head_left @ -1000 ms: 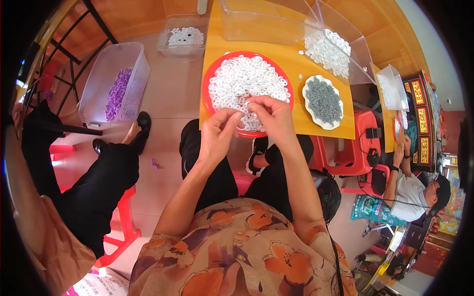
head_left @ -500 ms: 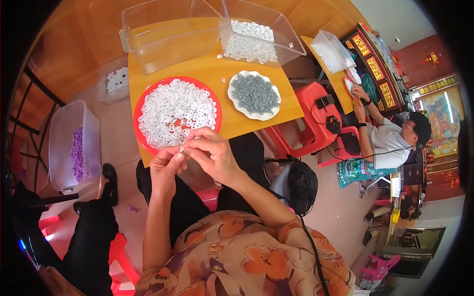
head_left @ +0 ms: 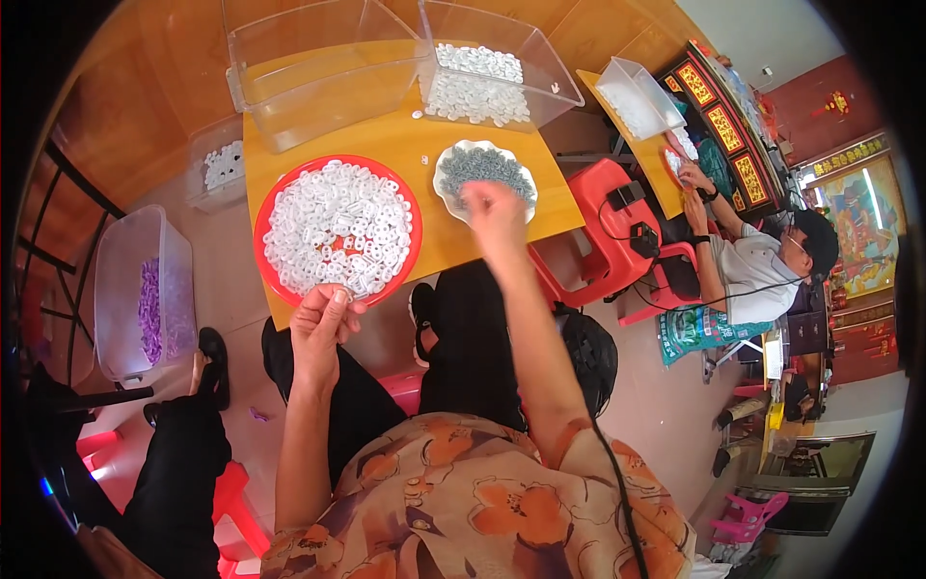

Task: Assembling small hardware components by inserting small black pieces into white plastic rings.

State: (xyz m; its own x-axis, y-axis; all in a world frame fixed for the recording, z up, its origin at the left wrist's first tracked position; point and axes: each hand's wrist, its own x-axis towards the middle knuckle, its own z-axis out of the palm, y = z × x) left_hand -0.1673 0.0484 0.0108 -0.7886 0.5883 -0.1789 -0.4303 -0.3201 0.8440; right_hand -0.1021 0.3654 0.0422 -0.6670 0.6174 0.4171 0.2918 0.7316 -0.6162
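Head view: two bare hands stand apart at the near edge of a yellow-brown wooden surface point(head_left: 439, 241).
Right grip point(head_left: 495, 214): over the near side of the grey heap, motion-blurred; I cannot tell whether the fingers are parted, clenched or grasping a piece.
Grey pieces: small grey plastic-looking pieces point(head_left: 500, 166), heaped beneath and just beyond the right grip, in a white scallop-edged oval dish point(head_left: 439, 186); whether the fingertips touch them is hidden by blur.
Long axis: the dish runs from far left to near right of the right grip; single grey pieces are too small to show a direction.
Nearer hand: the right; the left is well apart, leftward and closer to the body.
Left grip point(head_left: 316, 333): thumb and forefinger drawn close together at the red plate's near rim; whether they pinch a small piece I cannot tell.
White pieces: small white plastic-looking pieces with holes point(head_left: 333, 207), just beyond the left grip, spread over a round red plate point(head_left: 417, 236).
Surface: beyond both grips, a transparent rectangular box point(head_left: 323, 108) and, to its right, a clear box holding white discs point(head_left: 479, 92).
Room: right of the right grip, a red plastic stool point(head_left: 600, 207) and a seated co-worker in a pale shirt point(head_left: 757, 280); left of the left grip, a translucent tub of purple pieces point(head_left: 149, 309) on the floor.
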